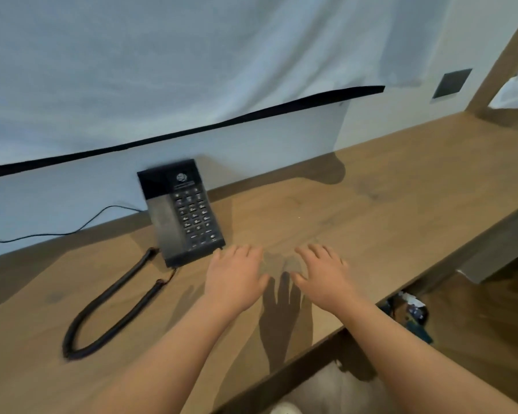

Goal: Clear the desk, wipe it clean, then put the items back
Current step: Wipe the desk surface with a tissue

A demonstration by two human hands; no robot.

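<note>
Wooden bench (371, 189) against a pale wall. Black phone (181, 210) stands at the back of the bench by the wall, its coiled cord (111, 306) looping forward over the wood. A thin cable (57, 231) runs off left.

Left hand (237, 276) and right hand (323, 273) are side by side, palms down, just right of the phone. Fingers (240, 253) are spread and relaxed, grasping nothing. Blurred, so possibly hovering rather than touching. White cloth (162, 70) hangs above.
</note>
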